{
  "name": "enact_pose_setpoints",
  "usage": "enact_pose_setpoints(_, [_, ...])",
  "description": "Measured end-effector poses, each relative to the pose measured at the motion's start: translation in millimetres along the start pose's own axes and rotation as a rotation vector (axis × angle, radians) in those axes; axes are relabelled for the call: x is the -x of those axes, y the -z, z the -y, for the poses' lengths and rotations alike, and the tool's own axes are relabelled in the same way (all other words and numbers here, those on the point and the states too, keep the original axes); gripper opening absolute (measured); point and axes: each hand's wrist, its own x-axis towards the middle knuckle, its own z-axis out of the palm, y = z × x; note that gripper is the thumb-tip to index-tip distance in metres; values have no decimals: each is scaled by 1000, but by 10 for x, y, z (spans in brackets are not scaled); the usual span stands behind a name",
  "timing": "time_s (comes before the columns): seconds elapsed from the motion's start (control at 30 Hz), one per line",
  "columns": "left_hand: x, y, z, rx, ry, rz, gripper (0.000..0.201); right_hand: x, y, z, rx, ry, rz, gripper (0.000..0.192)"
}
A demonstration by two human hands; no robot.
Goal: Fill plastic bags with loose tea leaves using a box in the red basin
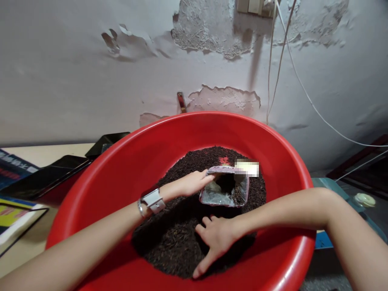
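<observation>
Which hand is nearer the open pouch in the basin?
Left. The left hand grips the rim of the pouch; the right hand lies flat on the dark tea leaves below it.

Red basin [127, 169], dark brown-black grains [172, 242] (silver-lined pouch [226, 190]), white wrist strap [152, 201].

The pouch's label [247, 168] is blurred — unreadable. The basin's [121, 169] near rim and both forearms run off the bottom edge.
</observation>
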Motion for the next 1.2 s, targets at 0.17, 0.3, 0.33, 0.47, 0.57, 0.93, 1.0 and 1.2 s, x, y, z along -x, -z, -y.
enact_pose_setpoints(0.17, [-11, -5, 4, -54, 17, 15, 54, -11, 22, 28, 152, 68, 35, 95])
enact_pose_setpoints(0.3, [-7, -2, 0, -32, 1, 27, 52, 11, -7, 65, 205, 95, 67, 75])
enact_pose_setpoints(0.33, [-6, -1, -1, -25, -1, 29, 52, 18, -18, 79, 235, 104, 72, 70])
enact_pose_setpoints(0.47, [0, 3, -12, -26, 15, 35, 53, 48, -39, 138, 376, 162, 21, 53])
enact_pose_setpoints(0.57, [11, 5, -23, -12, 13, 29, 54, 120, 38, 181, 445, 202, -144, 41])
enact_pose_setpoints(0.93, [-44, -64, 98, -12, -70, 38, 35, 440, 674, 123, 732, -244, -656, 30])
enact_pose_setpoints(1.0, [-39, -71, 94, 6, -66, 25, 36, 431, 601, 144, 805, -143, -769, 28])
enact_pose_setpoints(1.2, [5, -13, -18, 59, 27, 2, 50, 367, 255, 245, 590, 247, -333, 43])
